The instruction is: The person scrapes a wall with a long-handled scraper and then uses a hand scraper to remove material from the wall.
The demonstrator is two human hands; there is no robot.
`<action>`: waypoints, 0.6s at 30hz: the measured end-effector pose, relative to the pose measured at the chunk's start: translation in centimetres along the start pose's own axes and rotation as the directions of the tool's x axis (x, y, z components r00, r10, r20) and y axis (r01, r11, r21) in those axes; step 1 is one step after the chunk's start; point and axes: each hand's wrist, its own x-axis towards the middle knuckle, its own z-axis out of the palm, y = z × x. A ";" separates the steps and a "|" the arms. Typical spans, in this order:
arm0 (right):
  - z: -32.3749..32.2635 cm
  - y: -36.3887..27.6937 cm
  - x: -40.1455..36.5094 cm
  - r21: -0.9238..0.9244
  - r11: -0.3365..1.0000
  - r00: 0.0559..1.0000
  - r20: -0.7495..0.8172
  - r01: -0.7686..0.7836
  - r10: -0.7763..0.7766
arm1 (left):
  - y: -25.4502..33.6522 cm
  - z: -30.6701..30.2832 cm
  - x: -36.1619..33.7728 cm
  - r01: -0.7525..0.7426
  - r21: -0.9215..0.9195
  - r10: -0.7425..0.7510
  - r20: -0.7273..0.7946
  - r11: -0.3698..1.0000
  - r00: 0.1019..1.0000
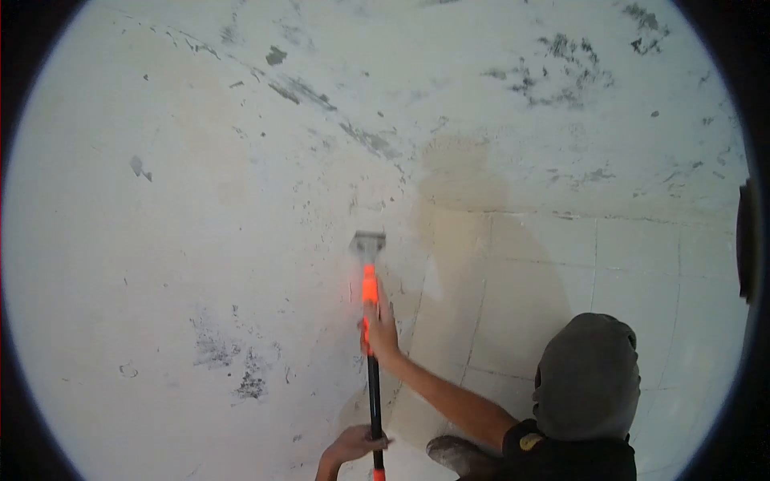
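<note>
A long-handled scraper (374,393) with a black pole and orange grips reaches up from the bottom middle. Its wide, flat metal blade (369,242) is against or close to the pale, patchy surface (265,216); contact cannot be made out. My right hand (380,327) is closed round the upper orange grip, just below the blade, with its arm coming in from the lower right. Lower down, my left hand (358,443) wraps round the black pole, its fingers partly hidden. Small dark flecks and scrape marks lie around the blade.
Pale square tiles (541,301) with thin joints cover the right side. Dark grey patches (561,70) mark the upper surface. A rounded grey cloth form (589,377) and a shoe (459,455) are at lower right. A dark object (747,240) stands at the right edge.
</note>
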 end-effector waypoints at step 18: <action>0.0 -3.2 4.7 0.046 0.998 0.999 -0.004 0.043 -0.043 | -0.1 0.0 0.6 -0.061 -0.214 0.041 -0.099 0.975 0.994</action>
